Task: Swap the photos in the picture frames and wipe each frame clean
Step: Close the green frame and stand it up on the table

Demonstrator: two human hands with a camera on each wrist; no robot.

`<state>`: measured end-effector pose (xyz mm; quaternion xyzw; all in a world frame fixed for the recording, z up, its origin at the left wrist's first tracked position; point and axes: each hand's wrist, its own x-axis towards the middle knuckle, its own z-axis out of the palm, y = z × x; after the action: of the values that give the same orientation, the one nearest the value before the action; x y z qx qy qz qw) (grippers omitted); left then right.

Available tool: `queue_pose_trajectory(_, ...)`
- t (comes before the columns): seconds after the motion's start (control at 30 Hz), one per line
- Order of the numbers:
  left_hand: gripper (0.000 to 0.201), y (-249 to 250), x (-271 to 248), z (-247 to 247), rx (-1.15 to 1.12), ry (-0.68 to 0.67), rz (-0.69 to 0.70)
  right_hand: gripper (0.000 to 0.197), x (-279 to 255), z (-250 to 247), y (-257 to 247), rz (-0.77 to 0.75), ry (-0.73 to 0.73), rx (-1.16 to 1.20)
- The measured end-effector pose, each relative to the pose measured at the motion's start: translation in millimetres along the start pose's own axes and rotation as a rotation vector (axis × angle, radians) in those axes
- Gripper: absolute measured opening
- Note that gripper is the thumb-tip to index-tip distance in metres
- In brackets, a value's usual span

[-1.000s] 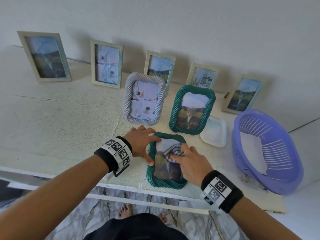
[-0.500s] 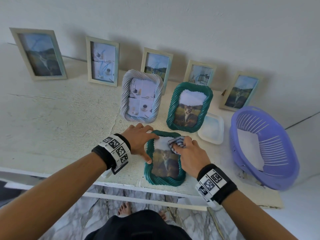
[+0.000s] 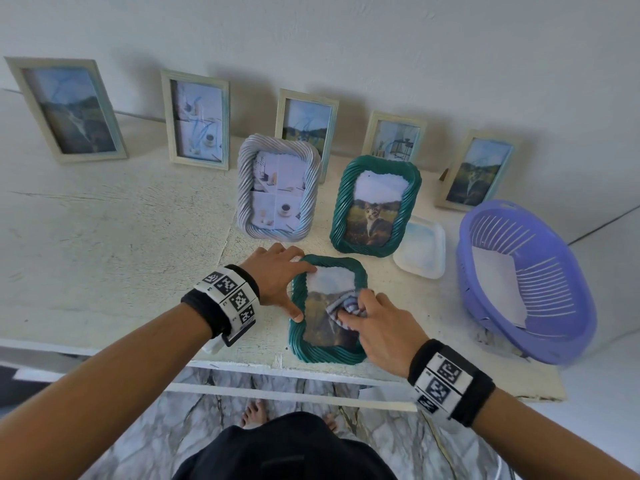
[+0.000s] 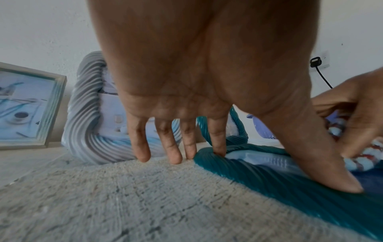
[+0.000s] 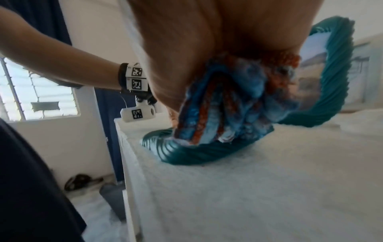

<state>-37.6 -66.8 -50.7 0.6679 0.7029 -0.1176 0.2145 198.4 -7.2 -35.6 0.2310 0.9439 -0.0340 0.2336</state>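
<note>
Frames on a table against a wall, one lying flat at the front edge

A flat frame [image 3: 327,308] lies on the table [image 3: 104,244] at its front edge — the left hand [image 3: 277,278] rests on its left rim and far left corner, the right hand [image 3: 379,327] presses a cloth [image 3: 343,306] onto its glass. Behind it two roped frames stand upright side by side: one [image 3: 277,187] to the left, one [image 3: 375,206] to the right. Behind those, five flat-edged frames lean along the wall [image 3: 346,46] in a row. A shallow tray [image 3: 420,249] lies just right of the right roped frame — right of the tray sits a basket [image 3: 526,282] with a sheet of paper [image 3: 498,285] in it.
</note>
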Motion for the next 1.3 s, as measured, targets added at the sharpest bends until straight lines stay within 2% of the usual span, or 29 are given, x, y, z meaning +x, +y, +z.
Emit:
queue_pose_trajectory(0.07, 0.100, 0.0, 0.2, 0.2, -0.002, -0.003, 0.000, 0.050, -5.3, 0.2, 8.4, -0.020, 0.000, -0.029)
queue_pose_trajectory(0.23, 0.100, -0.5, 0.0, 0.3, -0.009, 0.001, 0.002, 0.051, 7.8, -6.9, 5.5, 0.074, 0.062, -0.019)
queue_pose_trajectory(0.4, 0.100, 1.1, 0.7, 0.1, 0.019, 0.001, 0.003, 0.045, -13.4, 8.1, 0.6, -0.037, -0.016, -0.021)
queue_pose_trajectory(0.6, 0.101, 0.9, 1.9, -0.3, 0.027, -0.003, 0.004, 0.044, 7.3, -2.6, 4.7, 0.087, 0.109, 0.028)
queue_pose_trajectory(0.73, 0.101, 0.7, 1.9, 0.5, 0.018, -0.001, 0.004, 0.041, -12.4, 11.0, -5.2, -0.001, 0.018, 0.043)
queue_pose_trajectory(0.8, 0.101, 0.0, 2.4, 1.0, 0.011, -0.003, 0.006, 0.039, -19.4, 10.4, -2.2, -0.023, 0.026, -0.003)
queue_pose_trajectory(0.87, 0.101, -0.9, 2.5, 1.4, 0.001, -0.006, 0.013, 0.042, -10.1, 4.3, 1.8, -0.008, 0.008, -0.013)
queue_pose_trajectory(1.0, 0.100, -1.7, 2.3, 2.1, -0.001, -0.004, 0.022, 0.048, 18.6, -11.7, -5.0, 0.087, 0.117, 0.030)
queue_pose_trajectory(1.17, 0.100, -2.3, 2.7, 2.7, 0.023, -0.001, 0.022, 0.049, 9.0, -0.4, -24.9, -0.060, 0.049, 0.069)
queue_pose_trajectory(1.3, 0.099, -1.7, 2.1, 2.3, 0.014, -0.009, 0.013, 0.046, 19.6, -6.9, -4.0, 0.049, 0.098, 0.042)
